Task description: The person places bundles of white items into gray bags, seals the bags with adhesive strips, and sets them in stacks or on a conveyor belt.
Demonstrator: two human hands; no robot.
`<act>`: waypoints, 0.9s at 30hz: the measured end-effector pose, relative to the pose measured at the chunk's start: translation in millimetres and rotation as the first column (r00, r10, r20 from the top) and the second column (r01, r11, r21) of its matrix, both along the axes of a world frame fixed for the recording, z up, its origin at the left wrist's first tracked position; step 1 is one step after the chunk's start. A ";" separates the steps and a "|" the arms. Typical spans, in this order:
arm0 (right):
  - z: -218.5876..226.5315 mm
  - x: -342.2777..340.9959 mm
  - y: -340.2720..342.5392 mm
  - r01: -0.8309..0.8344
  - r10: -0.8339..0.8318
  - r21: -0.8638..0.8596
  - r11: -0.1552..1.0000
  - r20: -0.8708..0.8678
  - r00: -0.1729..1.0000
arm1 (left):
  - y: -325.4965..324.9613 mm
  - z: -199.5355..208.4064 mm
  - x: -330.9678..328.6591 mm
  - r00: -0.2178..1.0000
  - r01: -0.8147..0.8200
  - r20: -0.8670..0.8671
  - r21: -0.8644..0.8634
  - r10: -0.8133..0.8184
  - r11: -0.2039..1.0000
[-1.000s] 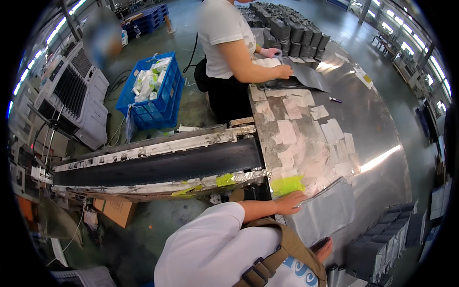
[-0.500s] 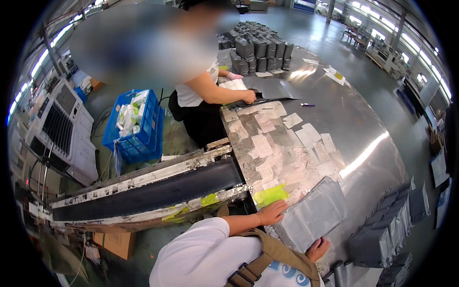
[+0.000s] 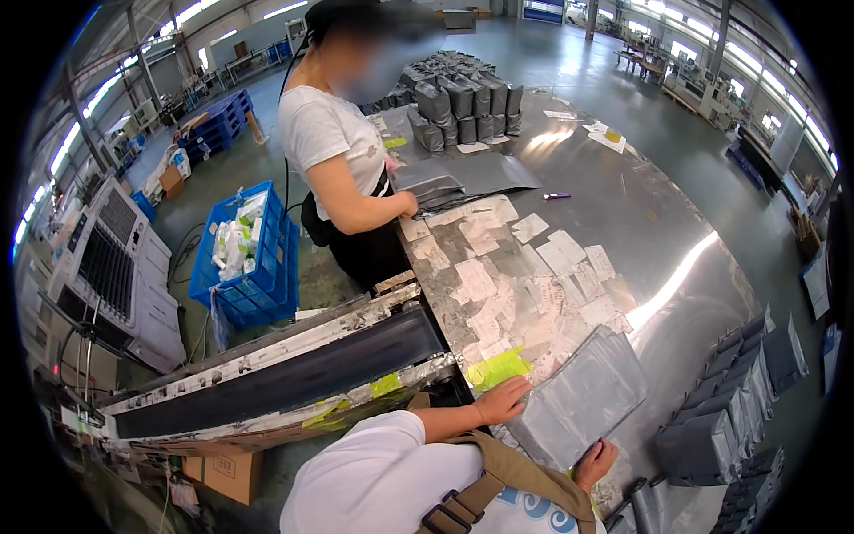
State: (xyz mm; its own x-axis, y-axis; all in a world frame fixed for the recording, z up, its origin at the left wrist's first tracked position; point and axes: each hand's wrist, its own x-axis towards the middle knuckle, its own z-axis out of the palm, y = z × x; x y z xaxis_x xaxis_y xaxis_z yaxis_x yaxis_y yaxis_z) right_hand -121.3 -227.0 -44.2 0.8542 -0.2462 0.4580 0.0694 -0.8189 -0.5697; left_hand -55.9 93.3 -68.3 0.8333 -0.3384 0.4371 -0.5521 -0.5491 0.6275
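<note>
A flat stack of grey plastic bags (image 3: 583, 396) lies on the metal table in front of me, turned at an angle. My left hand (image 3: 503, 400) rests at its left edge, palm down, with the fingers stretched out against the side of the bags. At the near right corner, my right hand (image 3: 596, 464) has its fingers curled round the edge of the stack; their tips are partly hidden. Beyond my left hand, a yellow-green sheet (image 3: 500, 368) is stuck to the tabletop.
Paper-patched metal table (image 3: 685, 258) spreads ahead. A conveyor belt (image 3: 285, 378) meets its left side. Folded grey bag bundles (image 3: 698, 449) stand at right. Across the table, a co-worker (image 3: 334, 151) handles dark grey bags (image 3: 431, 189). A blue crate (image 3: 253, 298) stands at left.
My hands stay at the same edges of the bag stack. The co-worker has straightened up and drawn an arm back toward the table's edge. My view has shifted slightly.
</note>
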 end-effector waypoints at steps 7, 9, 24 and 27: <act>4.1 1.2 2.3 -0.003 0.003 -0.034 0.999 0.011 1.000 | 0.7 5.6 -1.7 1.000 0.005 -0.020 -0.022 -0.006 1.000; 7.1 1.1 5.8 -0.010 0.010 -0.019 1.000 0.004 1.000 | 2.4 4.0 -2.1 1.000 -0.003 -0.004 -0.015 0.003 1.000; 16.3 0.7 8.7 -0.005 0.005 -0.008 1.000 0.007 1.000 | 0.4 0.0 0.1 1.000 0.002 -0.011 0.000 -0.002 1.000; 20.8 0.0 11.8 -0.004 0.004 0.001 1.000 0.000 1.000 | 0.7 1.2 -0.4 1.000 -0.002 -0.006 0.004 0.002 1.000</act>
